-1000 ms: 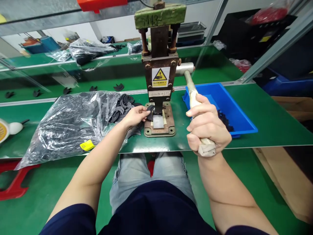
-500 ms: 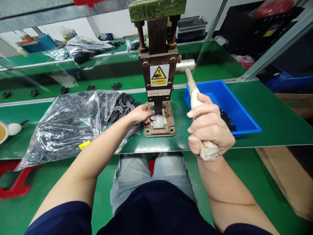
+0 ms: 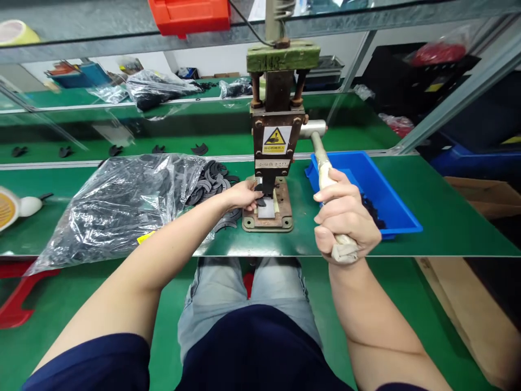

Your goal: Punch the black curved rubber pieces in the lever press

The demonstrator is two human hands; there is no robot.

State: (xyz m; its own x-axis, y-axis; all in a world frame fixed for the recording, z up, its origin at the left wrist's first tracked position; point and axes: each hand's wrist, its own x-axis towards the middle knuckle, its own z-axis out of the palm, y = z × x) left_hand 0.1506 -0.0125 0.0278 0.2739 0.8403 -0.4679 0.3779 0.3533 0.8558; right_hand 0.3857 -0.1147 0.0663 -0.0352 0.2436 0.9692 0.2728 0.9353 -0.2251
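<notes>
A hand press [image 3: 272, 144] with a warning label stands on the green bench. My left hand [image 3: 245, 195] is closed on a curved black part [image 3: 260, 201], held at the press's base under the ram; my fingers hide some of it. My right hand [image 3: 345, 214] wraps round the tape-covered lever [image 3: 319, 149] on the press's right side. Left of the base lies a pile of curved black parts [image 3: 211, 179], spilling from a clear plastic bag [image 3: 130, 195] full of them.
Right of the press sits a blue bin [image 3: 401, 203] with small black pieces in it. Several black parts [image 3: 199, 149] lie spaced out on the strip behind. A red bin [image 3: 191, 16] rests on the shelf above. At far left is a white round object [image 3: 30, 206].
The view has tilted up, showing more of the shelf and the press's top. My left hand stays at the press base with the black part; my right hand keeps its grip on the lever.
</notes>
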